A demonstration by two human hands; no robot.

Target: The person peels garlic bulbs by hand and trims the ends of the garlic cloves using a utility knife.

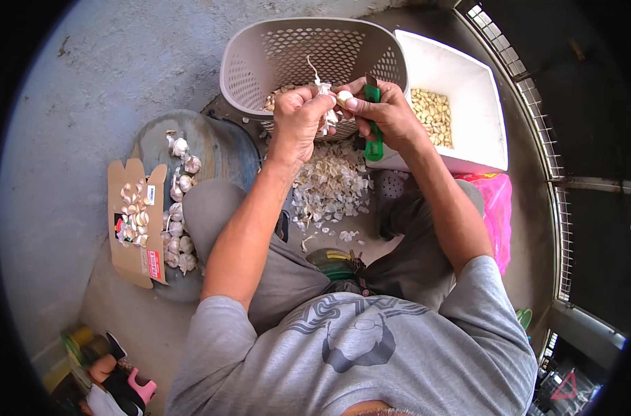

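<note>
a garlic clove (343,98) sits between left hand (300,119) and right hand (391,114).

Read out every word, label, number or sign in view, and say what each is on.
"FRAGILE": red-and-white sticker on the cardboard.
Too small to read: white label on the cardboard.
Unreadable: stylised lettering on the grey shirt.
Red triangle, lower right: no readable text.

And here's the floor (121,312), bearing the basket (249,69), with peels (329,184) strewn just in front; white box (461,76) to its right, pink bag (494,215) nearer; left of the basket, the blue stand (218,139) carries bulbs (186,244) and a carton (133,260)!
</note>
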